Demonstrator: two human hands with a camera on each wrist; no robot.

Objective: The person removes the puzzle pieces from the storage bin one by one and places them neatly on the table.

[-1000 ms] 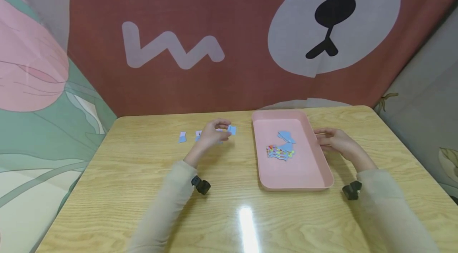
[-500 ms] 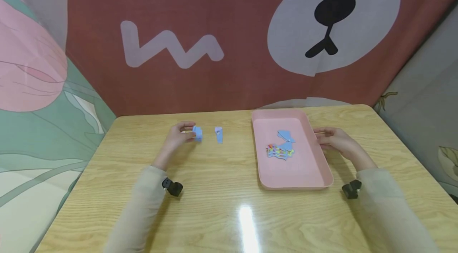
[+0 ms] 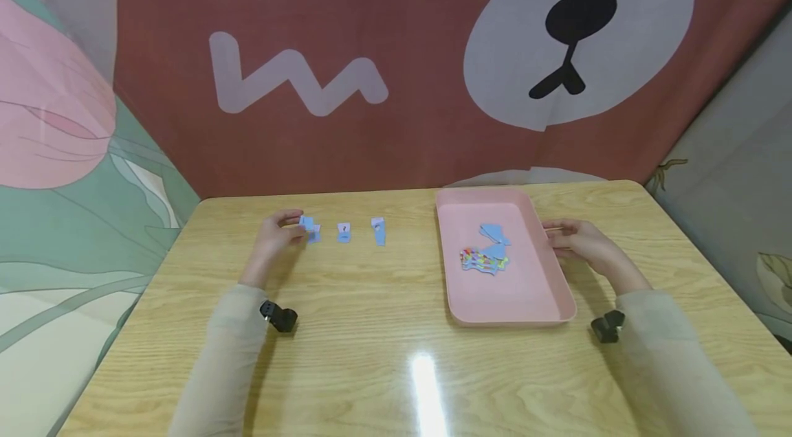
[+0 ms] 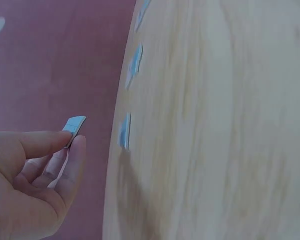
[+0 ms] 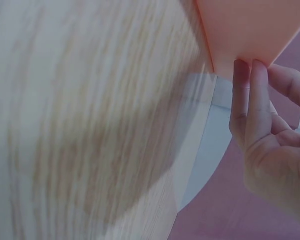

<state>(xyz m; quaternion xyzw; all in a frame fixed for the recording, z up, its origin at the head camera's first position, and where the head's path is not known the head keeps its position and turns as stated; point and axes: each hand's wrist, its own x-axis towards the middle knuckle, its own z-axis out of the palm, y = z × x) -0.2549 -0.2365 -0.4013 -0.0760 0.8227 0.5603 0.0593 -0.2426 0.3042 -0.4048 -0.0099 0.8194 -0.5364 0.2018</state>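
Observation:
My left hand [image 3: 275,234] is over the back left of the table, pinching a small flat light-blue piece [image 4: 76,125] between thumb and fingertips. Just beyond it lies a small pale-and-blue piece [image 3: 315,234], partly covered in the head view. Two similar pieces, a middle one [image 3: 344,233] and a right one with a pale top [image 3: 378,232], continue the row. At the right, my right hand [image 3: 581,244] touches the outer side wall of a pink tray [image 3: 507,303], its fingertips against the wall in the right wrist view.
Inside the tray lie several blue pieces [image 3: 493,233] and a cluster of multicoloured pieces [image 3: 484,262]. The wooden table [image 3: 346,327] ends at a printed reddish-brown cloth [image 3: 309,155] behind. Light glares on the table's front.
My left hand has moved left along the row with the blue piece, uncovering the middle and right pieces. My right hand and the tray have stayed put.

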